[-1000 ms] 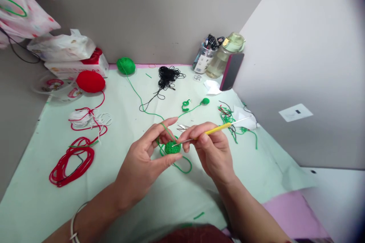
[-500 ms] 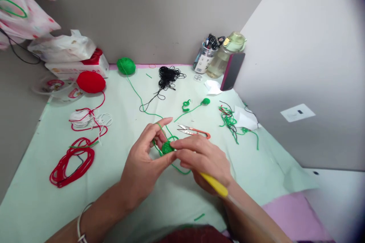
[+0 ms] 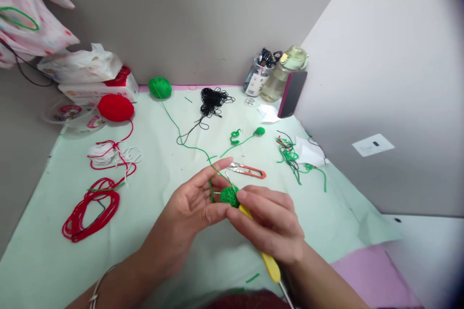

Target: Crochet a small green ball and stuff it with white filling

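A small round green crochet piece [image 3: 228,196] is pinched between the thumb and fingers of my left hand [image 3: 184,217], whose index finger stretches upward. My right hand [image 3: 279,227] is closed around a crochet hook with a yellow handle [image 3: 270,266]; its fingertips touch the right side of the piece. A thin metal tip shows at the piece's left side. Green yarn [image 3: 194,147] runs from the green yarn ball [image 3: 160,88] at the back down to my left fingers. Orange-handled thread snips [image 3: 250,171] lie just beyond my hands.
On the left are a red yarn ball [image 3: 116,107], white yarn [image 3: 103,153] and a red cord coil [image 3: 90,210]. Black thread [image 3: 213,101] lies at the back. To the right stand a pen cup [image 3: 256,79], a bottle [image 3: 275,82] and a phone [image 3: 293,94], near yarn scraps [image 3: 288,152].
Both hands and the green piece have shifted slightly right and toward me. The hook's handle has swung to point more steeply down, and its yellow part shows more between my right fingers.
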